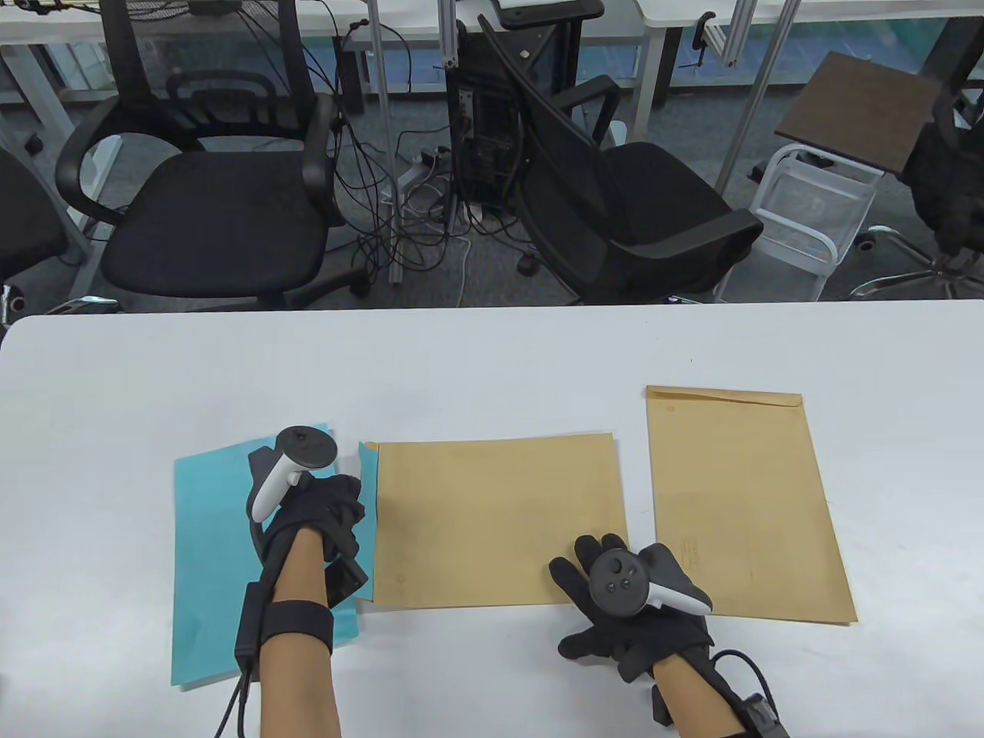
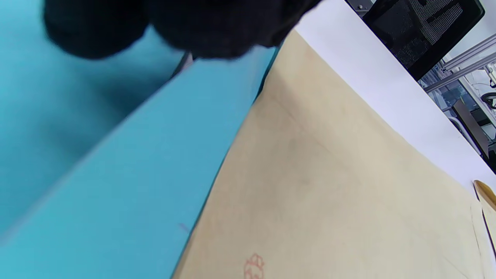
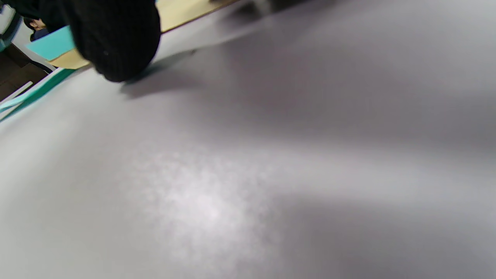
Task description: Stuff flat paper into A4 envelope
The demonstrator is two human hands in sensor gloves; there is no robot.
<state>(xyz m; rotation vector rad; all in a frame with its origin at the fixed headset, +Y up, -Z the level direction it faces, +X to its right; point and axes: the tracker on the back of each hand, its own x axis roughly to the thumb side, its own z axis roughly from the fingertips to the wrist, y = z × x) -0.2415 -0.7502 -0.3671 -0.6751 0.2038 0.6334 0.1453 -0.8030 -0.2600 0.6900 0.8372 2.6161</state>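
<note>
A brown A4 envelope [image 1: 500, 523] lies sideways in the middle of the white table, its mouth at the left. A stack of blue paper [image 1: 207, 538] lies to its left. My left hand [image 1: 347, 513] rests on the stack at the envelope's mouth and grips a blue sheet whose edge [image 1: 367, 477] stands up at the mouth. In the left wrist view the raised blue sheet [image 2: 128, 174] slants under my fingers [image 2: 174, 23] towards the envelope [image 2: 329, 174]. My right hand [image 1: 596, 565] lies flat with spread fingers on the envelope's near right corner.
A second brown envelope [image 1: 738, 500] lies upright to the right, close to my right hand. Black office chairs [image 1: 215, 215] stand beyond the table's far edge. In the right wrist view mostly bare table [image 3: 248, 155] shows, with one fingertip [image 3: 116, 42] at the top left.
</note>
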